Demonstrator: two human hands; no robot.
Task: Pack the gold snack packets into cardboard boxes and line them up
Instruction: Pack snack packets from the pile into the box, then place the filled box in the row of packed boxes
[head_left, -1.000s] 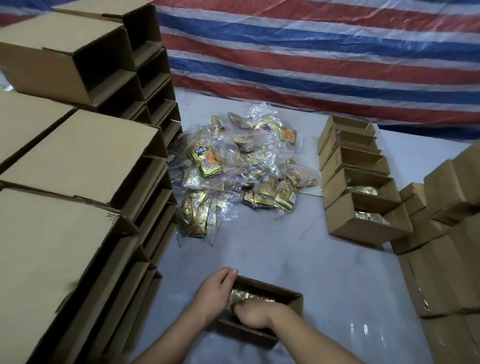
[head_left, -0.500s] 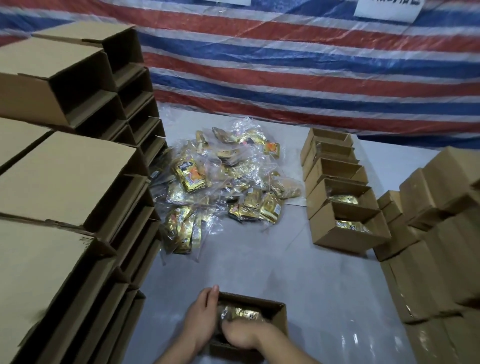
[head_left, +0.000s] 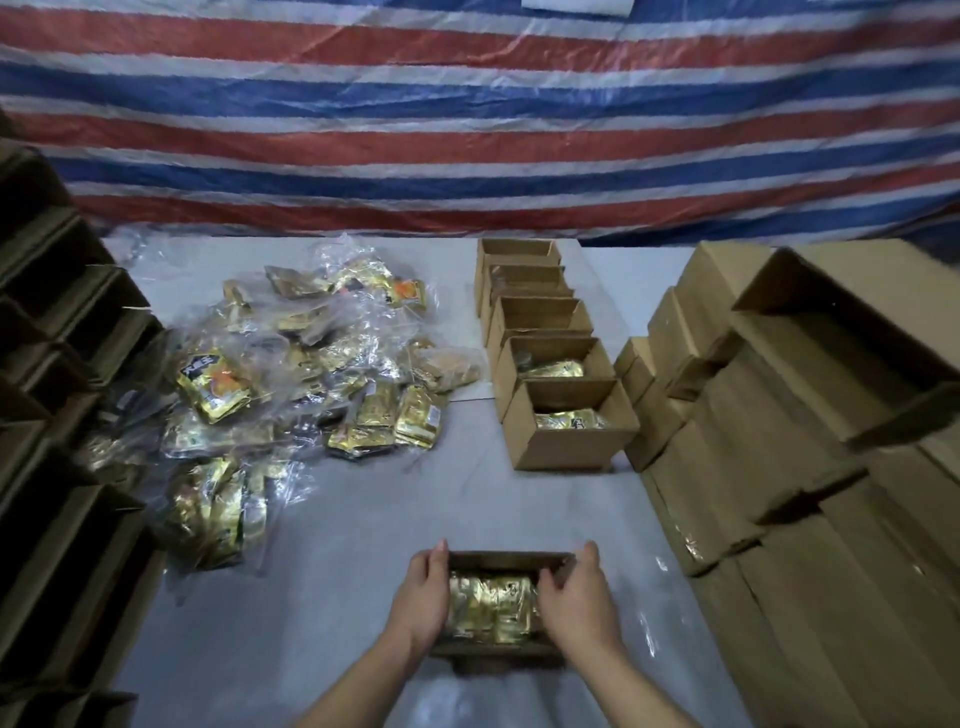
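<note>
A small open cardboard box (head_left: 506, 560) sits on the table near me, with gold snack packets (head_left: 491, 605) lying inside it. My left hand (head_left: 422, 597) holds the box's left end, fingers along its wall. My right hand (head_left: 574, 597) grips the right end, its fingers curled over the rim. A heap of gold packets in clear plastic bags (head_left: 291, 384) lies at the left of the table. A row of open boxes (head_left: 563, 447) runs away from me at the middle right; the two nearest show gold packets inside.
Tall stacks of empty cardboard boxes (head_left: 62, 467) stand along the left edge. More cardboard boxes (head_left: 810, 467) are piled on the right. A red, white and blue striped tarp (head_left: 467, 130) hangs behind the grey table (head_left: 363, 519).
My right hand has come out of the box and now grips its right end. The view has swung right and up, so the box sits in the middle.
</note>
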